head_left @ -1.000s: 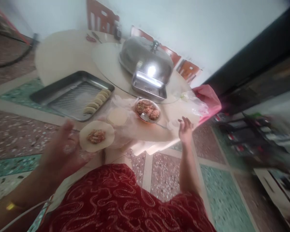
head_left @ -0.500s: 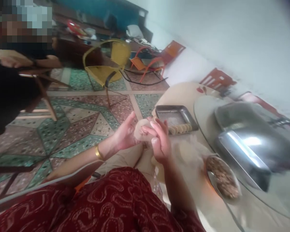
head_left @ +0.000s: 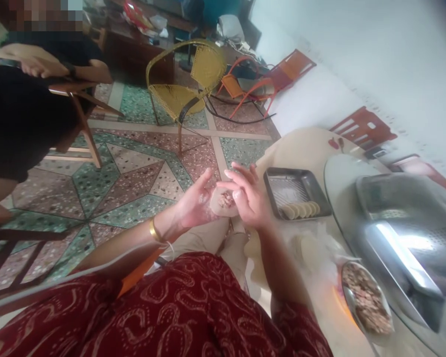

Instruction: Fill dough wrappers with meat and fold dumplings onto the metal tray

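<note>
A round dough wrapper point(head_left: 219, 210) with minced filling point(head_left: 226, 199) at its centre rests on the fingers of my left hand point(head_left: 193, 206), whose thumb points up and away from it. My right hand point(head_left: 253, 201) is at the wrapper's right edge, thumb close to the dough and fingers apart and stretched above it. Part of that edge is hidden behind the right thumb. To the right, a dark metal tray point(head_left: 270, 198) holds a row of folded dumplings point(head_left: 301, 210). A bowl of minced filling point(head_left: 369, 302) stands nearer me, with a spoon in it.
The cloth-covered table point(head_left: 290, 144) bears a glass turntable point(head_left: 338, 173) with a large shiny metal vessel point(head_left: 397, 208). Pale discs under clear plastic point(head_left: 308, 250) lie near my right forearm. Beyond are a yellow chair point(head_left: 178, 99), an orange rocking chair point(head_left: 267, 84) and a seated person point(head_left: 26, 114).
My right fingers have lifted off the filling and spread, leaving the filling more visible. The wrapper stays on my left hand. The camera view has shifted, so the table appears farther right.
</note>
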`<state>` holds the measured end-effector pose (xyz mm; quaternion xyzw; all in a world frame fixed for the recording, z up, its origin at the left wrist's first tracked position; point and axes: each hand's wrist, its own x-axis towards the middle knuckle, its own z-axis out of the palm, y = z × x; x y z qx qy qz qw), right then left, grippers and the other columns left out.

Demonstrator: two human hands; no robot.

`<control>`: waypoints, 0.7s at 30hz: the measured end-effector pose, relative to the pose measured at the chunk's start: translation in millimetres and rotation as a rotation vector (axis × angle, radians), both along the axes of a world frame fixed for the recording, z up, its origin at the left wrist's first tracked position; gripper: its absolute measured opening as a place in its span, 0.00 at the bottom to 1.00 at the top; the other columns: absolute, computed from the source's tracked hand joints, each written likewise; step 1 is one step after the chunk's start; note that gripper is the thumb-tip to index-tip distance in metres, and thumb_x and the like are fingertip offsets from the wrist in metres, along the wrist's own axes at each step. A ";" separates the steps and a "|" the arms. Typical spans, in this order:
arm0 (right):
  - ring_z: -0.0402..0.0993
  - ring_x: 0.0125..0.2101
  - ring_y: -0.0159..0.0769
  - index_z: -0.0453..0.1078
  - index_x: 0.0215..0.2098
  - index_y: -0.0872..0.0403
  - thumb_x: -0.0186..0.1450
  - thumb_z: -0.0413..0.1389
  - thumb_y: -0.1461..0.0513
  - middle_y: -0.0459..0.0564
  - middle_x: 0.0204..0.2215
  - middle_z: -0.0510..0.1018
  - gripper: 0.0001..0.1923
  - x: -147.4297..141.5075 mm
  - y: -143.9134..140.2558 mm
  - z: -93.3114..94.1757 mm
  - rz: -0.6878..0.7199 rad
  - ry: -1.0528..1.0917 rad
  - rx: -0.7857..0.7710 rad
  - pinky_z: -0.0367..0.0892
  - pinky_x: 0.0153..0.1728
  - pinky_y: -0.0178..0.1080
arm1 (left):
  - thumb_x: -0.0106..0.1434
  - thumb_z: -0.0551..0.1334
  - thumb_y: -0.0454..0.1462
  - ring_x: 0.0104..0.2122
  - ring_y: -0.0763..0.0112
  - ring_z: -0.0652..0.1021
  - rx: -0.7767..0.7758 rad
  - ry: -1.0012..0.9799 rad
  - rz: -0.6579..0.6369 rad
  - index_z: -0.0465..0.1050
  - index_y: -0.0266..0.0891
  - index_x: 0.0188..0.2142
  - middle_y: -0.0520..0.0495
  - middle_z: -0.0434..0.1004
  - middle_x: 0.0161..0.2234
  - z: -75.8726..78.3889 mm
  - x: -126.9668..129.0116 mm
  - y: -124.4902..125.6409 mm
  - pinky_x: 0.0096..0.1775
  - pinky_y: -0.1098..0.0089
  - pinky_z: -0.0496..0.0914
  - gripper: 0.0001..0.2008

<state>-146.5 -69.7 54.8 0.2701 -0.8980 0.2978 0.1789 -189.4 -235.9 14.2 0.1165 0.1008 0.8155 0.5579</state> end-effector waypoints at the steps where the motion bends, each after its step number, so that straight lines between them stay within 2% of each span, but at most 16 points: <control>1: 0.59 0.66 0.40 0.57 0.64 0.45 0.73 0.41 0.59 0.45 0.44 0.84 0.22 -1.5 0.3 -0.3 0.022 -0.011 0.003 0.40 0.69 0.60 | 0.69 0.43 0.59 0.40 0.60 0.79 -0.002 -0.005 -0.006 0.76 0.28 0.46 0.36 0.82 0.37 -1.6 -0.9 -1.0 0.46 0.65 0.65 0.38; 5: 0.58 0.66 0.40 0.59 0.63 0.46 0.74 0.40 0.57 0.47 0.44 0.84 0.21 -9.8 2.9 -3.5 0.047 -0.073 0.018 0.39 0.69 0.61 | 0.68 0.43 0.60 0.40 0.61 0.79 -0.045 -0.021 0.003 0.76 0.30 0.48 0.38 0.82 0.38 -5.9 -2.9 -6.4 0.48 0.65 0.65 0.38; 8: 0.58 0.66 0.38 0.60 0.62 0.45 0.75 0.37 0.55 0.47 0.44 0.84 0.22 -15.8 4.7 -4.3 0.028 -0.066 -0.059 0.41 0.70 0.61 | 0.68 0.44 0.61 0.39 0.63 0.79 -0.075 -0.021 -0.004 0.75 0.31 0.49 0.39 0.82 0.39 -5.7 -2.8 -11.8 0.46 0.66 0.66 0.38; 12: 0.62 0.65 0.38 0.67 0.57 0.44 0.75 0.35 0.52 0.47 0.52 0.80 0.23 -18.9 6.0 -6.6 0.095 -0.113 -0.093 0.46 0.70 0.57 | 0.67 0.45 0.61 0.40 0.62 0.79 -0.098 -0.027 -0.021 0.76 0.32 0.46 0.39 0.82 0.39 -4.2 -1.4 -17.7 0.46 0.66 0.66 0.37; 17: 0.63 0.64 0.39 0.73 0.50 0.45 0.75 0.34 0.50 0.47 0.47 0.82 0.26 -17.8 12.3 -10.2 0.033 -0.134 -0.149 0.46 0.69 0.59 | 0.68 0.45 0.60 0.40 0.62 0.79 -0.083 -0.033 -0.044 0.73 0.31 0.53 0.38 0.81 0.41 -4.1 0.1 -18.4 0.47 0.66 0.66 0.37; 21: 0.63 0.64 0.39 0.73 0.50 0.45 0.74 0.35 0.49 0.48 0.51 0.80 0.26 -15.1 15.6 -9.9 0.094 -0.133 -0.145 0.47 0.69 0.57 | 0.68 0.46 0.60 0.39 0.62 0.80 -0.110 -0.037 -0.035 0.74 0.31 0.51 0.39 0.82 0.40 -2.8 0.9 -17.4 0.46 0.66 0.67 0.37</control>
